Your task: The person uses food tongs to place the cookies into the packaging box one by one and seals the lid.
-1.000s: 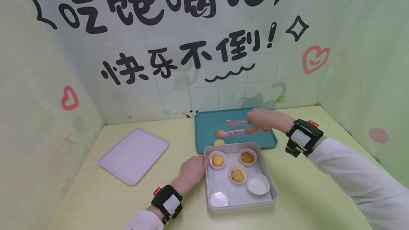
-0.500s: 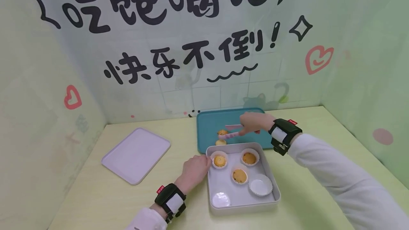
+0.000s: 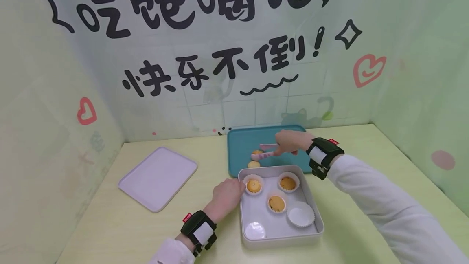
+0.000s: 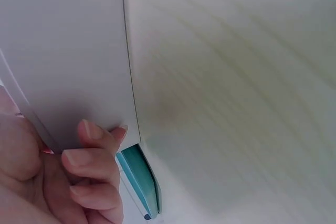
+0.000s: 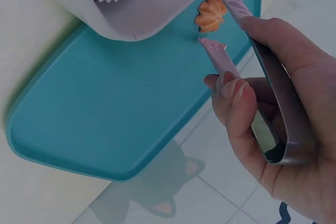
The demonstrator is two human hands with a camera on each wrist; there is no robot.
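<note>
My left hand [image 3: 228, 196] grips the back left corner of a white square box [image 3: 282, 241], fingers curled against its outer wall in the left wrist view. Over the teal tray [image 3: 242, 141], my right hand [image 3: 289, 142] holds pink-tipped metal tongs [image 5: 278, 90]. Their tips stand apart, on either side of a swirled cookie [image 5: 211, 14] lying on the tray. A plain round cookie [image 3: 254, 164] sits nearer the box, partly hidden by its rim. Inside the box are three paper cups with a cookie each, such as this cookie [image 3: 276, 203], and a bare white paper cup [image 3: 301, 214].
A pale lilac tray [image 3: 157, 179] lies on the table [image 3: 121, 231] to the left. The white box stands just in front of the teal tray and overlaps its near edge. A printed wall [image 3: 205, 113] rises right behind the table.
My right hand has shifted left and slightly nearer with the tongs, whose tips now straddle the swirled cookie. My left hand keeps its grip on the box. The head view has turned slightly.
</note>
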